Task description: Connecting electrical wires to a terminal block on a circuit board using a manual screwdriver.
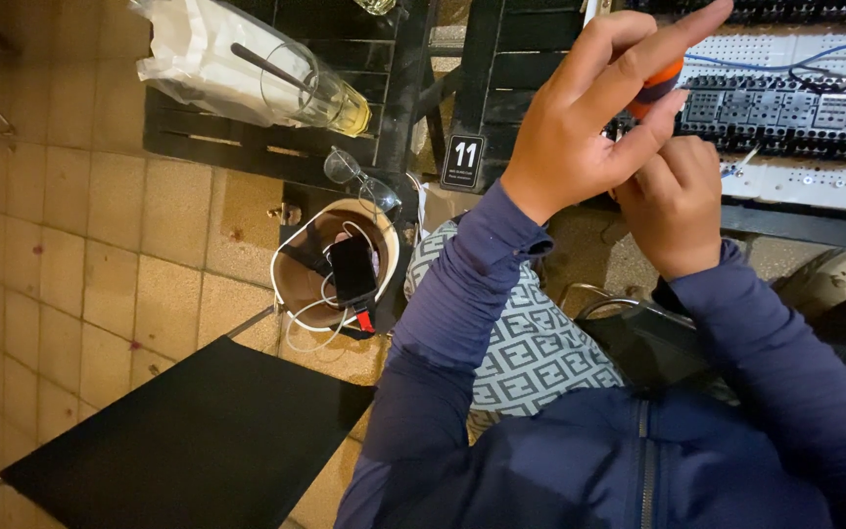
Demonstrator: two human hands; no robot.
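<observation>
- The left hand (580,127) is wrapped around an orange tool handle (660,83), thumb and fingers pressed onto it, forefinger stretched out toward 1 o'clock.
- The right hand (673,201) sits just below it at 5 o'clock, fingers curled tight and touching the left palm; whether it pinches the tool's shaft or a small part is hidden.
- The handle sits at 1 o'clock in the view, over the near edge of a white panel (805,176) carrying rows of black terminal blocks (795,110) and thin blue wires (785,67).
- By its look, the handle is light, stiff and rubbery, so not slippery; the fat middle is the best place to hold it.
- The wires look soft and easy to snag, and the blocks are small and close-set.
- Room is tight: the panel's edge lies right under the hands, with the lap below.
- At 9 o'clock a black slatted table (247,137) holds a glass (320,93), a white bag (198,59), spectacles (359,181) at its rim and a number card (463,162).
- Below it, a round basket (291,284) holds a phone (352,272) and white cable; a black chair seat (198,441) fills 7 o'clock.
</observation>
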